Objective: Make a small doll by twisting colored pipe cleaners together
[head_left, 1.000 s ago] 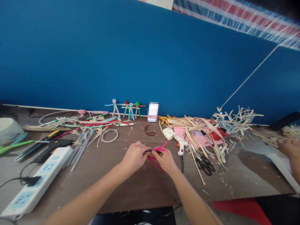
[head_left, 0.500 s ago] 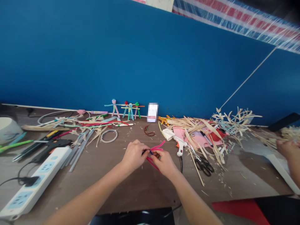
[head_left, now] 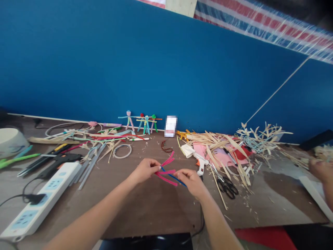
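Observation:
My left hand (head_left: pixel 147 170) pinches a bundle of bright pink pipe cleaners (head_left: pixel 168 179), whose ends fan out to the right. A blue pipe cleaner (head_left: pixel 166 170) starts at the left fingertips and slants down to the right. On its lower stretch, my right hand (head_left: pixel 191 181) has its fingers closed in a pinch, with the blue end showing past them. One pink end reaches up to the right fingertips. Several pipe-cleaner figures (head_left: pixel 147 124) with coloured heads stand against the blue wall. A brown bead string (head_left: pixel 166 147) lies beyond my hands.
To the right lie a white glue gun (head_left: pixel 201 165), black-handled scissors (head_left: pixel 227 187) and pale dried strips (head_left: pixel 208 139). On the left are a power strip (head_left: pixel 43 198), a black glue gun (head_left: pixel 61 161), glue sticks (head_left: pixel 90 166) and a ring (head_left: pixel 122 151). Another person's hand (head_left: pixel 321 170) shows far right.
My hands have moved apart. The blue pipe cleaner, mostly hidden between the fingers before, now stretches out between them. The pink ends are more exposed, and the view has shifted slightly.

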`<action>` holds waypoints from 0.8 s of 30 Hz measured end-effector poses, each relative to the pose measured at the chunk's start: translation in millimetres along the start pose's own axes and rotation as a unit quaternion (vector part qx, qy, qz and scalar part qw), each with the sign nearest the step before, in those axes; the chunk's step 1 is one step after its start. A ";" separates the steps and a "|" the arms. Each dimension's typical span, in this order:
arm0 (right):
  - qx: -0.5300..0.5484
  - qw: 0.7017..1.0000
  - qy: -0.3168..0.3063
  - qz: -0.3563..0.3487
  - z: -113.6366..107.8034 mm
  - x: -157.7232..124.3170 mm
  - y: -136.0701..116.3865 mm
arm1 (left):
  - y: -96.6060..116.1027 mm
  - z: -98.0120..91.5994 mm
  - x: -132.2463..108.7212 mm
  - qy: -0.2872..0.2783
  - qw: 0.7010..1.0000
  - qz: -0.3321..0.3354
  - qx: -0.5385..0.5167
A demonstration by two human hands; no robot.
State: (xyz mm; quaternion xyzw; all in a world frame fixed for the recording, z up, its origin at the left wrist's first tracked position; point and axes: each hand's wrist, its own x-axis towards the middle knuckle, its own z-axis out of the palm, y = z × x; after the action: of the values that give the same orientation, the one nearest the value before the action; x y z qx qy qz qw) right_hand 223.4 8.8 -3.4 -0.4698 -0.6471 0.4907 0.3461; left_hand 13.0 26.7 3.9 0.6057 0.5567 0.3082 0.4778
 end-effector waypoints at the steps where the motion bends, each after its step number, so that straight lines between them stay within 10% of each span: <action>1: 0.056 0.998 -0.006 0.014 -5.2 2.0 0.5 | 0.6 -0.2 -1.5 -0.023 0.999 -0.010 -0.020; 24: 0.260 0.963 0.055 -0.040 27.9 15.0 -10.7 | 4.5 18.3 -19.3 -0.127 0.967 -0.084 -0.204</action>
State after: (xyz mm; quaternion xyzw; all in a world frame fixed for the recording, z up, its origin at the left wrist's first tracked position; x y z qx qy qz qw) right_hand 190.4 13.5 -1.1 -0.3641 -0.4956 0.6009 0.5107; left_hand 27.6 4.0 4.7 0.4807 0.4654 0.2950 0.6822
